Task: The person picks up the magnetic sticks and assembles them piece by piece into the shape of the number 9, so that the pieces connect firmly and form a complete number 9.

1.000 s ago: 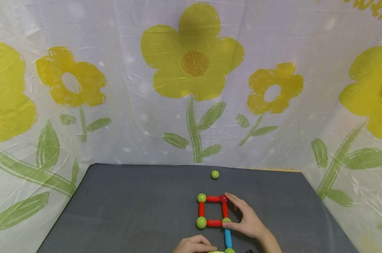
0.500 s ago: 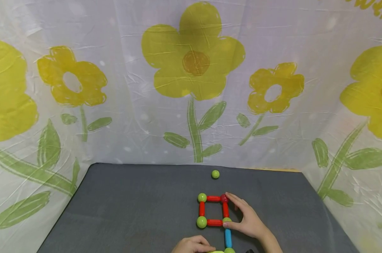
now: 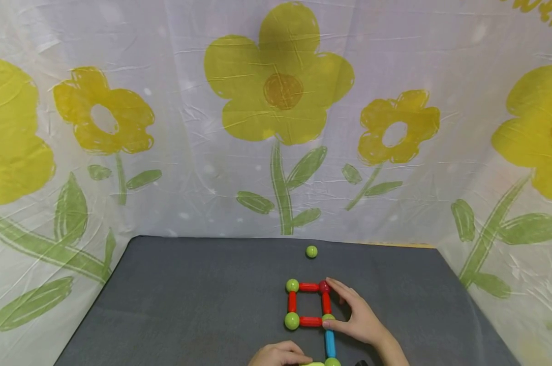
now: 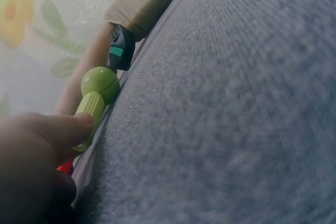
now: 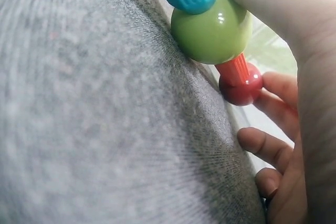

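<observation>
On the dark cloth, red magnetic rods joined by balls form a square. Three of its corners are green, and the far right one is a red ball. My right hand spans the right side, index fingertip against the red ball and thumb on the near green ball. From that corner a blue rod runs toward me to another green ball. My left hand pinches a yellow-green rod that meets this ball. The head view's lower edge cuts off the rod.
Beyond the square lies a loose green ball near the table's far edge. The dark cloth covers the table. A flower-printed curtain hangs behind and at both sides. A dark band sits on the right wrist.
</observation>
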`<state>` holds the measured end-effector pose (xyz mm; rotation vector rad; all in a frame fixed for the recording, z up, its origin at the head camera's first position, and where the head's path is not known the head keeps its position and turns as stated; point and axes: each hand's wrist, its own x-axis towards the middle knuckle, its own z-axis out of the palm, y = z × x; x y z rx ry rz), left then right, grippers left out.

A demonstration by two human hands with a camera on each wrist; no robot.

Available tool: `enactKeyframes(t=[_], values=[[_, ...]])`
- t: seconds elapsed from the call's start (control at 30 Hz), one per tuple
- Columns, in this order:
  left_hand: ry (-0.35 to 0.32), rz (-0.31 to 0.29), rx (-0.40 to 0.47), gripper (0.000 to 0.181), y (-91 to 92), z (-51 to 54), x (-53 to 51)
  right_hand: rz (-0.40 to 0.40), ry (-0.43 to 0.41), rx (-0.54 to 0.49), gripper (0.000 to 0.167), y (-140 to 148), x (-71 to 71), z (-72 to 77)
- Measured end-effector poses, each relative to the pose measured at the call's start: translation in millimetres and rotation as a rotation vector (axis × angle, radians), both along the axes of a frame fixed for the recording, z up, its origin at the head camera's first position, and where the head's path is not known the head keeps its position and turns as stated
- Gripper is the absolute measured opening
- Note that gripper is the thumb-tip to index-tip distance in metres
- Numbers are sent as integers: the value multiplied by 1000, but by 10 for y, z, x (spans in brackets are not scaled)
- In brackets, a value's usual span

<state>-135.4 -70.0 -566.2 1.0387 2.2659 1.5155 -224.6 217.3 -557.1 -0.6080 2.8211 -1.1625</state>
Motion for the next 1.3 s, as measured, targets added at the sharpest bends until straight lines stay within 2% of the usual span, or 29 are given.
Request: enactKeyframes(t=[0.3,0.7,0.8,0.87,0.97,1.03,1.1,1.2,1.3], values=[[14,-2,-88,28,28,16,-8,-8,3,20,93,19,-1,9],[44,-13,-132,30,46,12,-28,-15,4,29,93,38,-5,-4],[17,-15,-119,31,51,26,-36,-19,3,36,93,39,-4,-5],[-37,-3,-107,32,51,66,-44,-21,2,41,94,36,-4,-4],[-79,64,-126,36,40,176,-76,-16,0,38,94,26,-10,5],[-77,136,-154,39,16,273,-135,-9,-3,26,94,19,-16,12],[-29,209,-179,42,-14,352,-241,1,-6,7,93,12,-22,16],[37,299,-177,47,-51,439,-480,12,-19,-10,93,6,-22,11],[98,365,-156,48,-35,488,-780,15,-30,-11,94,1,-13,-1]])
